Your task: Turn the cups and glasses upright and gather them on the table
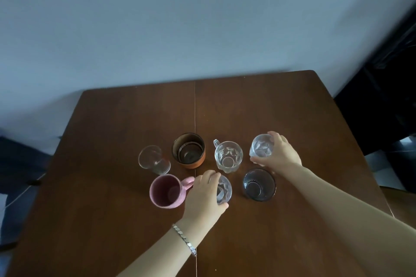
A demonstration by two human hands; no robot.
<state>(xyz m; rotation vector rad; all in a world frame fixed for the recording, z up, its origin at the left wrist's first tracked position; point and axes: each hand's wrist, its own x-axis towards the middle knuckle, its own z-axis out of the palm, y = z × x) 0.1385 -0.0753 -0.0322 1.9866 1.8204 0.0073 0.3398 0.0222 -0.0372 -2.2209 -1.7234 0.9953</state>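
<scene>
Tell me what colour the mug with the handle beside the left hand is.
The mug is pink, seen in the head view.

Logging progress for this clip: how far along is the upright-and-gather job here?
Nearly finished. Done: the plain clear glass, brown cup, clear handled mug, pink mug and dark smoky glass stand mouth-up, clustered mid-table. In hand: the left hand grips a patterned glass, the right hand another patterned glass, both mouth-up. Left: releasing both, perhaps tightening the group.

You've got a pale wall (180, 18) behind the desk, dark furniture (387, 96) at right, blue fabric (20, 164) at left, silver bracelet (185, 240) nr bottom.
</scene>
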